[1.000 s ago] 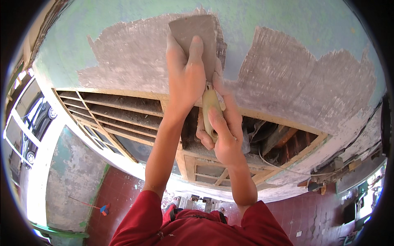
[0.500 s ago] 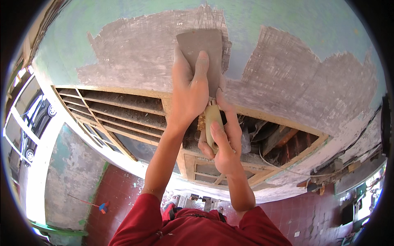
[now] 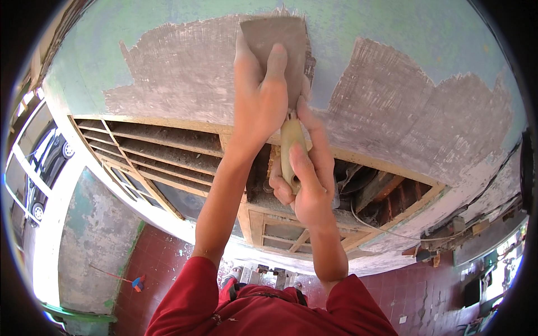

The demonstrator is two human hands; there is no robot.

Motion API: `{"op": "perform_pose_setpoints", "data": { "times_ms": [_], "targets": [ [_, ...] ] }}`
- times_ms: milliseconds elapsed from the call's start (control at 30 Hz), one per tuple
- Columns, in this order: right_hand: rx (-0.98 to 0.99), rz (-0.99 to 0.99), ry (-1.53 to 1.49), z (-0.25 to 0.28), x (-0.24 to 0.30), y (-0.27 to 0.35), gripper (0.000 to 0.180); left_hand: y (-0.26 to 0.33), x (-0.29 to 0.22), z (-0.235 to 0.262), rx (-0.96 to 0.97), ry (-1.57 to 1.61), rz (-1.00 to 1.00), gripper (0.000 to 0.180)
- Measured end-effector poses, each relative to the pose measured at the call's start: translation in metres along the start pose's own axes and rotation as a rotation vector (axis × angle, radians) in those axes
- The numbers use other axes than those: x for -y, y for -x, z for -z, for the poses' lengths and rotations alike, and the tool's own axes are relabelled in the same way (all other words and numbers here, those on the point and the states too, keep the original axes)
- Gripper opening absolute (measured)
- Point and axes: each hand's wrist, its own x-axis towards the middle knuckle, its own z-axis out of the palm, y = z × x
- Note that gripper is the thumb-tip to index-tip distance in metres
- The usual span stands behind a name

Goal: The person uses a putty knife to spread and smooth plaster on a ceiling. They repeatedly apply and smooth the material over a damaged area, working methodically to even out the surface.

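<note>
Pressing: putty knife blade was held flat by left hand.
Grip: handle was clasped by right hand.
Risk (judged): plaster could be gouged if tilted.

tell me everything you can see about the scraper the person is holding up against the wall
The scraper has a wide, flat grey blade smeared with grey filler and a pale rounded handle that looks wooden. It points upward, blade flat against the greenish wall between two grey scraped patches. The left hand presses its fingers on the blade's back; the right hand wraps the handle, forefinger stretched along it.
</note>
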Motion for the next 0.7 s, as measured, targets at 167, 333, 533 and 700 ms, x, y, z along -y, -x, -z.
{"op": "perform_pose_setpoints", "data": {
  "times_ms": [167,333,533,700],
  "targets": [
    [-0.001,-0.002,0.044,0.004,-0.005,0.006,0.057,0.011,0.0,-0.001,-0.021,0.089,0.057,0.022],
    [0.009,-0.008,0.038,0.001,-0.003,0.005,0.057,0.007,0.005,0.004,-0.002,-0.02,-0.01,0.02],
    [-0.009,0.0,0.064,0.001,-0.004,0.005,0.057,0.006,-0.009,0.002,0.024,0.059,0.089,0.021],
    [-0.029,0.007,0.055,0.0,-0.008,0.017,0.057,0.015,0.005,0.007,-0.002,-0.072,0.018,0.025]
  ]
}}
